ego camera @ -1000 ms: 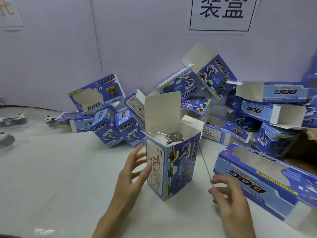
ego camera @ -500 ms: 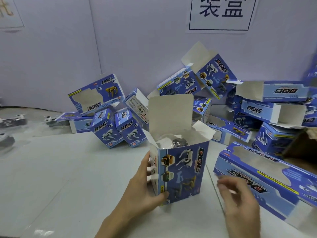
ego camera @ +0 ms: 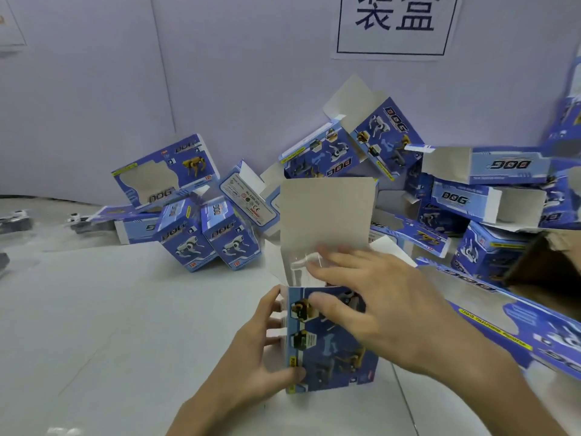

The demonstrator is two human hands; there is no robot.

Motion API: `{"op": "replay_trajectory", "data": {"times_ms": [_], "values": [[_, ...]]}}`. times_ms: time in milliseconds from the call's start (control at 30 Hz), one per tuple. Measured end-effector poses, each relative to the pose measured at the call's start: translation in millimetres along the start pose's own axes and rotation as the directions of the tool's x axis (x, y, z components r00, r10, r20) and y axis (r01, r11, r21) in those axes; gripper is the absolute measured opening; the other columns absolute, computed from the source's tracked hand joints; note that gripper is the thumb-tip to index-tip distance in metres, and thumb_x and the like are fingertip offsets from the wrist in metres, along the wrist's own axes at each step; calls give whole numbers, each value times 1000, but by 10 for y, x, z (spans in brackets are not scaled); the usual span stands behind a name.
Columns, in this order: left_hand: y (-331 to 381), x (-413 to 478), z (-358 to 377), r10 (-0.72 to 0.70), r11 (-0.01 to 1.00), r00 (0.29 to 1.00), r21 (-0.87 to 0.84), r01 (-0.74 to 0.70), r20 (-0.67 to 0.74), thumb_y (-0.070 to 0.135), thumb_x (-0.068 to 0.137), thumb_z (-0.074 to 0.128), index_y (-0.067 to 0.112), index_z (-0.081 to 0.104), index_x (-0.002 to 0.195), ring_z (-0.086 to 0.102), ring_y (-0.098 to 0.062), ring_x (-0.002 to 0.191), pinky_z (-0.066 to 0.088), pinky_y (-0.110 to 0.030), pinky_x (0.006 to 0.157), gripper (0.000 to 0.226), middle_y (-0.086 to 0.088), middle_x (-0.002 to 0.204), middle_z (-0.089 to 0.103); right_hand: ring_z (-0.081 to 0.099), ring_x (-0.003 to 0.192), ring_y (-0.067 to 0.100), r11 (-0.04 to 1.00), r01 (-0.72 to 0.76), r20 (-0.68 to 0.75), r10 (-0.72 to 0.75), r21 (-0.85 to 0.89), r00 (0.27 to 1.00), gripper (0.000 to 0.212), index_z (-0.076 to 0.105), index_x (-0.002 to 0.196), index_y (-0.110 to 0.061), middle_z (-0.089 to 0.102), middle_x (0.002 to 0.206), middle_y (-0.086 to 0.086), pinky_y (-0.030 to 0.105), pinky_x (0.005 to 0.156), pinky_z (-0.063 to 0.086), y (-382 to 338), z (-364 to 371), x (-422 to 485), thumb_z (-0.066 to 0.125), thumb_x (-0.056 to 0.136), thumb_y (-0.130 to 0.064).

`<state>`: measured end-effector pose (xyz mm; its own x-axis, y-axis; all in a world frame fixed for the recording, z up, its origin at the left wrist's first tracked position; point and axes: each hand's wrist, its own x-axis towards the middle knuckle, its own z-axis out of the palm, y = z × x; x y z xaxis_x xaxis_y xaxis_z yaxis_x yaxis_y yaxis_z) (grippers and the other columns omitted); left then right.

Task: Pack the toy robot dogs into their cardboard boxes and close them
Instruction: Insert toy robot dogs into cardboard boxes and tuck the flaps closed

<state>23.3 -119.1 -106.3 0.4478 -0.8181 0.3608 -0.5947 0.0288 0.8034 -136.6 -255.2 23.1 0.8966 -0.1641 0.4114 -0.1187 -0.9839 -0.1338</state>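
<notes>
Smooth white table (ego camera: 125, 309), upright rectangular cardboard box (ego camera: 327, 350)

Wall (ego camera: 220, 73): pale lilac, plain, one vertical seam left of centre
Sign (ego camera: 393, 26): white paper, black frame, two dark characters, high up
Table (ego camera: 110, 309): white, smooth, softly lit

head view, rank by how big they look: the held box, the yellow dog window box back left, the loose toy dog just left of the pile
1. held box, flap up; it is nearest the camera, so its lead is partly nearness
2. window box, clearly smaller
3. loose toy dog, smallest by far
</notes>
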Motion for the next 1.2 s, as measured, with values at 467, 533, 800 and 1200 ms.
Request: {"op": "replay_trajectory", "data": {"times_ms": [467,533,800,1200], "values": [[614,269,-15,542,833,771,334,-440,-336,25,85,64,3,54,136,47,-18,136,43,-33,109,56,0,143,54,36,137,4,988,125,93,-117,-89,989,67,45,144,-38,46,149,-21,23,113,28,116,-66,0,60,78,-39],[650,274,-2,545,828,773,350,-438,-324,22,83,61,7,67,121,55,-13,127,47,-40,103,41,5,130,63,41,133,5,987,137,103,-128,-81,986,65,49,139,-37,49,145,-20,23,111,32,118,-62,-7,58,75,-35],[924,289,-133,459,858,856,368,-358,-238,27,86,56,24,68,107,63,-6,99,49,-18,81,25,20,105,63,29,138,-3,993,108,3,-108,-56,994,56,46,140,-41,41,148,-24,27,121,14,83,-6,-82,55,84,-35],[1421,452,23,289,423,953,880,-214,92,87,77,31,41,40,137,51,-20,86,25,-32,62,77,3,102,53,55,114,-7,476,-54,-296,628,878,720,38,60,118,-38,63,117,-26,33,100,45,258,313,-322,54,81,-42]]}}
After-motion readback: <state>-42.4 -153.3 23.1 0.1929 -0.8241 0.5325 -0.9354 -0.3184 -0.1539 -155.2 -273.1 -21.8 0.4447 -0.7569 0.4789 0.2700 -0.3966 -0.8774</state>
